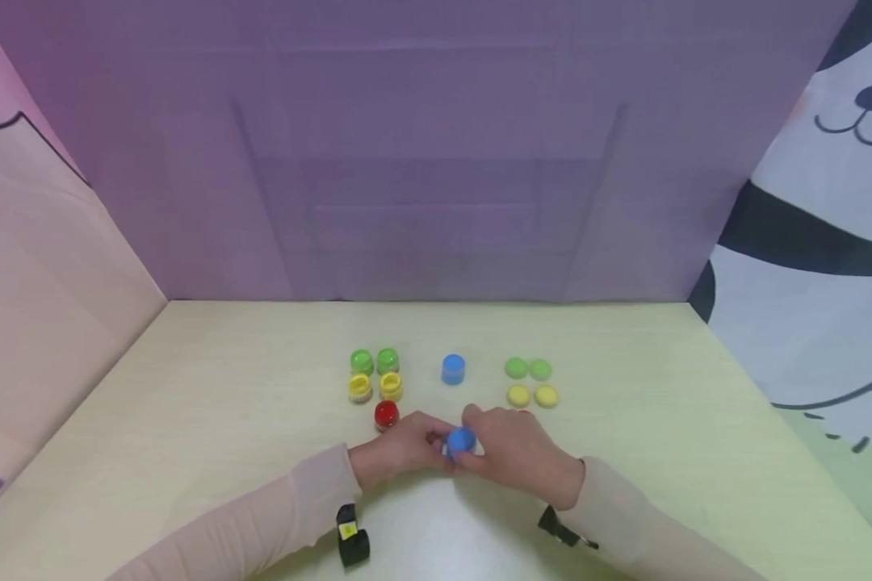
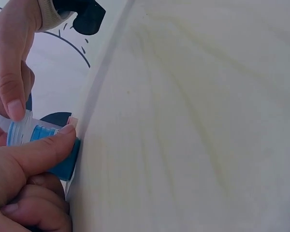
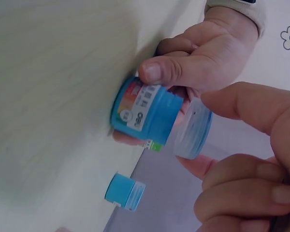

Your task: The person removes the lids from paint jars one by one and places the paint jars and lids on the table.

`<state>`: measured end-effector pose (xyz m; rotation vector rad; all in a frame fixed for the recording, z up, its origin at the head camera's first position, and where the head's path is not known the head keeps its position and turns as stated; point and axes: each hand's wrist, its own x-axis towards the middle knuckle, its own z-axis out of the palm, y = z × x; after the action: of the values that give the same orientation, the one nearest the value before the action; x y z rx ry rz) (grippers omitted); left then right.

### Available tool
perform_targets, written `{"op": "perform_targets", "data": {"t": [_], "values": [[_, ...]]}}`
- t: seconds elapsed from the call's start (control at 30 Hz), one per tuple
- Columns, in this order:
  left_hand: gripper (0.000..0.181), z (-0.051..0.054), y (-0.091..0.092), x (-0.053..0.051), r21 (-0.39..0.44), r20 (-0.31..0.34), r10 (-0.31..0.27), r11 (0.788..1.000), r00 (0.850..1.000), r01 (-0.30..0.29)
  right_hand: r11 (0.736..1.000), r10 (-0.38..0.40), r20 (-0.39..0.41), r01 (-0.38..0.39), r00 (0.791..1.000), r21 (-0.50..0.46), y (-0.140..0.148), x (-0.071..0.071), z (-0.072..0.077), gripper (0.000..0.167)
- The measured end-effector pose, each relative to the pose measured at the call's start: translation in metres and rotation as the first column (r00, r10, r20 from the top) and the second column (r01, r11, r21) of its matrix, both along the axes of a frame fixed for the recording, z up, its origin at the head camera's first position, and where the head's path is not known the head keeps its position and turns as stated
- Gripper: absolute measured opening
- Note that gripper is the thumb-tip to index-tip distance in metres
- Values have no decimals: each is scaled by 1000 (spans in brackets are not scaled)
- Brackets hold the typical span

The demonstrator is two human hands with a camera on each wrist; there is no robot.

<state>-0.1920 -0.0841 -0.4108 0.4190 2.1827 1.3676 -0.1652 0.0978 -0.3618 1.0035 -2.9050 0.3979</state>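
A blue paint jar (image 3: pixel 145 111) with a printed label is gripped by my left hand (image 1: pixel 410 444), thumb along its side. My right hand (image 1: pixel 516 448) pinches a clear, blue-edged lid (image 3: pixel 193 130) between thumb and fingers. In the right wrist view the lid is off the jar's neck, a small gap between them and slightly tilted. The left wrist view shows the jar (image 2: pixel 63 166) partly covered by the left thumb. Behind the hands stands another blue jar (image 1: pixel 454 369), its lid on.
Two green jars (image 1: pixel 362 361), two yellow jars (image 1: pixel 359 388) and a red jar (image 1: pixel 387 415) stand left of centre. Flat green discs (image 1: pixel 517 368) and yellow discs (image 1: pixel 519 395), like lids, lie to the right. A red edge shows behind the right hand. A purple panel (image 1: pixel 436 161) backs the table.
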Motion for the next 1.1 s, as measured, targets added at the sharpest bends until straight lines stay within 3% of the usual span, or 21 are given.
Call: {"op": "perform_targets", "data": {"t": [0.3, 0.67, 0.83, 1.1], "values": [[32, 1, 2, -1, 15, 17, -6, 1000, 1000, 6, 999, -15, 44, 16, 999, -34, 24, 0, -3, 31], [37, 5, -2, 4, -15, 53, 8, 1000, 999, -7, 1000, -7, 13, 7, 1000, 13, 58, -3, -6, 29], [38, 7, -6, 6, -9, 56, 6, 1000, 998, -5, 999, -35, 34, 34, 999, 11, 69, -3, -3, 32], [38, 12, -19, 10, -30, 73, 12, 1000, 997, -10, 989, -148, 95, 145, 984, 35, 86, -6, -9, 35]]}}
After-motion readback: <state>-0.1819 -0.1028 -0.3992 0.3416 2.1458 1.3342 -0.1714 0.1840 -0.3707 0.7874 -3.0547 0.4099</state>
